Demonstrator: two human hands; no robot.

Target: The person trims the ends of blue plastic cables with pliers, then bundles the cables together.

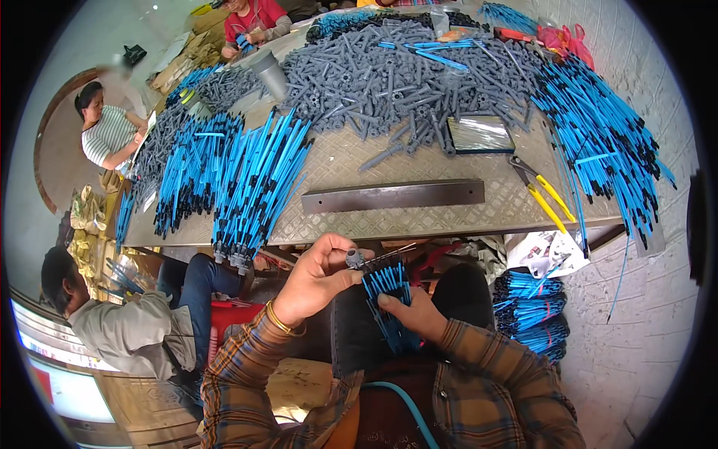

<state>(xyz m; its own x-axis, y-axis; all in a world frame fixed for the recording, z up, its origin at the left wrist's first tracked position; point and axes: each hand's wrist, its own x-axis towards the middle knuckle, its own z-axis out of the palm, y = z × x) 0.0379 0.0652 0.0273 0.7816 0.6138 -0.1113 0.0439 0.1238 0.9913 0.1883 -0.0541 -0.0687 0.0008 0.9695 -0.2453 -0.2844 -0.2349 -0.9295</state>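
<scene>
The left hand [318, 278] is closed at the fingertips, pinching a small grey plastic piece [354, 259], whose rounded end has a dark hole turned up toward the head. The right hand [416, 313] is wrapped round a bundle of slim blue rods [389, 283], thumb pressed across the front. The bundle sits above the lap, just short of the table edge and touching or nearly touching the left fingertips. Its rods are smooth and straight with black tips; the long axis runs from the lap away toward the table, leaning slightly left at the far end, where the tips fan out. Thin dark stems [396, 253] slant forward and right beside the grey piece; whether they join it is hard to make out at this size.

On the table [351, 161], covered in a diamond-patterned sheet, rest a heap of ribbed grey plugs [374, 75], a flat, dark, hard-edged bar [393, 196] lying crosswise, and pliers [542, 193] with glossy yellow handles pointing toward the person.
</scene>
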